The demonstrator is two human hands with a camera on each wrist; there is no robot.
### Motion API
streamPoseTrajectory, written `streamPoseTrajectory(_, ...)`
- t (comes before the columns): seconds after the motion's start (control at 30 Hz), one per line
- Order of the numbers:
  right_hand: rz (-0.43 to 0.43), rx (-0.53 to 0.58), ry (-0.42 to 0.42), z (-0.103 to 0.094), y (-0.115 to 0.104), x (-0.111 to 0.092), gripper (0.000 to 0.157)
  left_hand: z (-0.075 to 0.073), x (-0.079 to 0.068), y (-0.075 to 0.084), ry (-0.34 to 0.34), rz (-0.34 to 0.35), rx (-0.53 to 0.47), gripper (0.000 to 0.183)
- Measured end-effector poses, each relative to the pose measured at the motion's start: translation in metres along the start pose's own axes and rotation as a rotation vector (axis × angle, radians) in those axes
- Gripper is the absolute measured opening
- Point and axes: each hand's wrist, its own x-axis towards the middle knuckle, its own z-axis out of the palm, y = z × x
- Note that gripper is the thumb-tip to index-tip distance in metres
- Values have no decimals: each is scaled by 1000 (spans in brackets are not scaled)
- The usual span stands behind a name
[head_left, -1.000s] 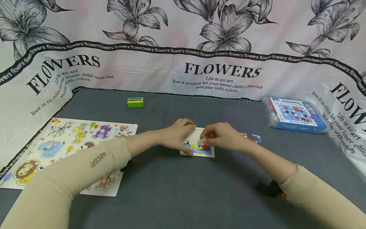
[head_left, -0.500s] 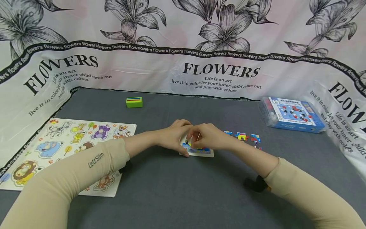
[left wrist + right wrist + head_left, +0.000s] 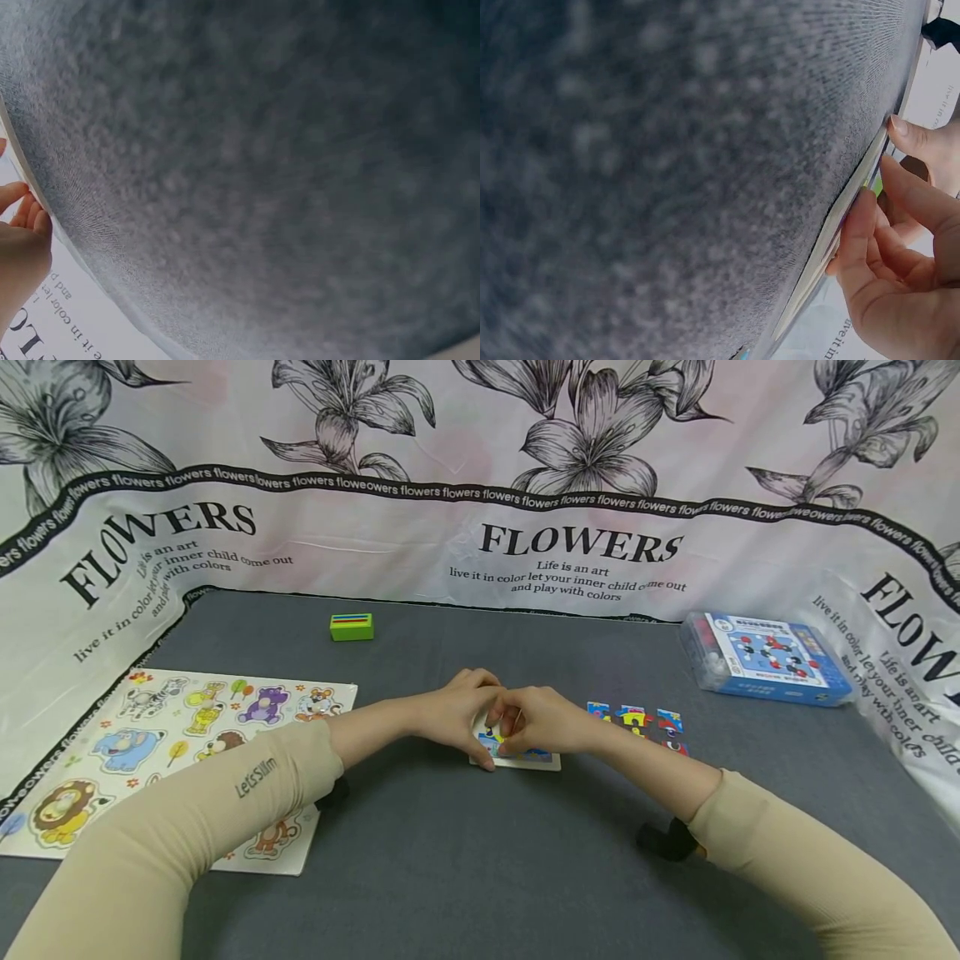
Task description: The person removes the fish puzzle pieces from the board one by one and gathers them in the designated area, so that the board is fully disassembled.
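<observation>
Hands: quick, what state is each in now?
Left hand: holding the tray at its left side.
Right hand: curled over the tray; cannot tell if it holds anything.

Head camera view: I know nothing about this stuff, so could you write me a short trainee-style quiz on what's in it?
1. Multiple choice: What is the main colour of the small striped block?
A) purple
B) green
C) black

2. True or false: The left hand is at the puzzle tray.

3. Fill in the blank: The loose puzzle pieces lie to the ____ of the puzzle tray, as the person sees it.

Key: 1. B; 2. True; 3. right
</observation>
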Motion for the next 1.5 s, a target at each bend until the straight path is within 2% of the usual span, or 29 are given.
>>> streamPoseTrajectory(0.3, 1, 11, 15, 4, 4, 2, 33, -4, 2, 2, -14, -15, 13, 92)
streamPoseTrajectory(0.83, -14, 14, 22, 7, 1, -1, 32, 1, 1, -2, -4, -10, 1, 94)
streamPoseTrajectory(1.5, -56, -19, 84, 11, -3, -1, 33, 1, -2, 1, -23, -16, -22, 89)
